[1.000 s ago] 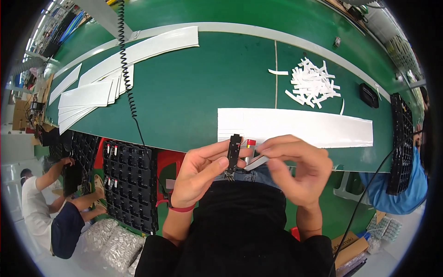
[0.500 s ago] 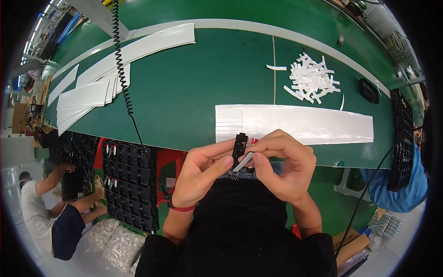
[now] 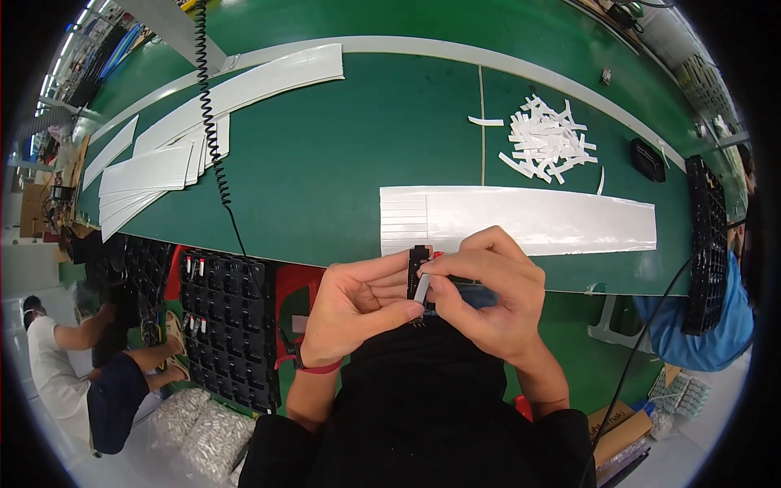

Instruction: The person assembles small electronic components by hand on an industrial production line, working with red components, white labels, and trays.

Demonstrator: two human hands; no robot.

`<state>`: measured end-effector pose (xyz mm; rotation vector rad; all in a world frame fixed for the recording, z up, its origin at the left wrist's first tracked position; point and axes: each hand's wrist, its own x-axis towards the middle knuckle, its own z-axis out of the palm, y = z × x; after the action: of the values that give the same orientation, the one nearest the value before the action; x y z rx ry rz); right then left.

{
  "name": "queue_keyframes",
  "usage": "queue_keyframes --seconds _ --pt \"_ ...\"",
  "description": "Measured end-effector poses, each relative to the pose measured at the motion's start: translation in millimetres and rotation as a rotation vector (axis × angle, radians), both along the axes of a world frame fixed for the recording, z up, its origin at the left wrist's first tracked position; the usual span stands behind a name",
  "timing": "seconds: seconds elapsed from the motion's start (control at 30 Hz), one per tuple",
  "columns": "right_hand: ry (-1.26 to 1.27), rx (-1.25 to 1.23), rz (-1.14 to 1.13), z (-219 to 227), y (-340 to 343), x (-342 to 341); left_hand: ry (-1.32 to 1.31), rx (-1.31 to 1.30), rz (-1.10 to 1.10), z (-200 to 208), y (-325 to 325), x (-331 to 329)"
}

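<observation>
My left hand [image 3: 346, 313] grips a narrow black part [image 3: 417, 260] with small metal pins at its near end; it looks like a slim circuit board. Between the thumb and forefinger of my right hand [image 3: 496, 301] is the upper end of a short pale strip [image 3: 422, 288], which lies along the face of the black part. My left thumb rests by the strip's lower end. Something small and red shows behind my right fingertips, mostly hidden. Just beyond my hands, a long white sheet [image 3: 537, 220] with cut lines at its left end lies on the green table [image 3: 350, 163].
A heap of white strips [image 3: 549, 142] and a black oval dish [image 3: 647, 160] are at the far right. White sheets [image 3: 146, 169] are fanned out at left, under a coiled black cable [image 3: 213, 134]. A black tray rack [image 3: 224, 325] stands at left near a seated person [image 3: 65, 374].
Both hands have come slightly closer to me, and the black part now stands more upright. The strip has swung from slanted to nearly in line with that part.
</observation>
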<state>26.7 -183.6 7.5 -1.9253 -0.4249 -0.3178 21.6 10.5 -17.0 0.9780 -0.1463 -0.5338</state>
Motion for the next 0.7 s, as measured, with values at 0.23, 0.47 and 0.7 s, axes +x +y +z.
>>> queue_keyframes --seconds 0.23,0.47,0.7 --pt "-0.101 -0.186 -0.053 -4.1 -2.2 -1.4 0.022 0.096 -0.015 3.1 -1.1 -3.5" --pt "0.241 -0.020 -0.071 3.1 0.4 -0.9 -0.149 0.336 0.173 1.8 -8.7 -9.1" --pt "-0.094 0.032 -0.120 -21.4 9.9 -12.4 -0.301 0.421 0.280 -10.2 -15.3 -10.7"
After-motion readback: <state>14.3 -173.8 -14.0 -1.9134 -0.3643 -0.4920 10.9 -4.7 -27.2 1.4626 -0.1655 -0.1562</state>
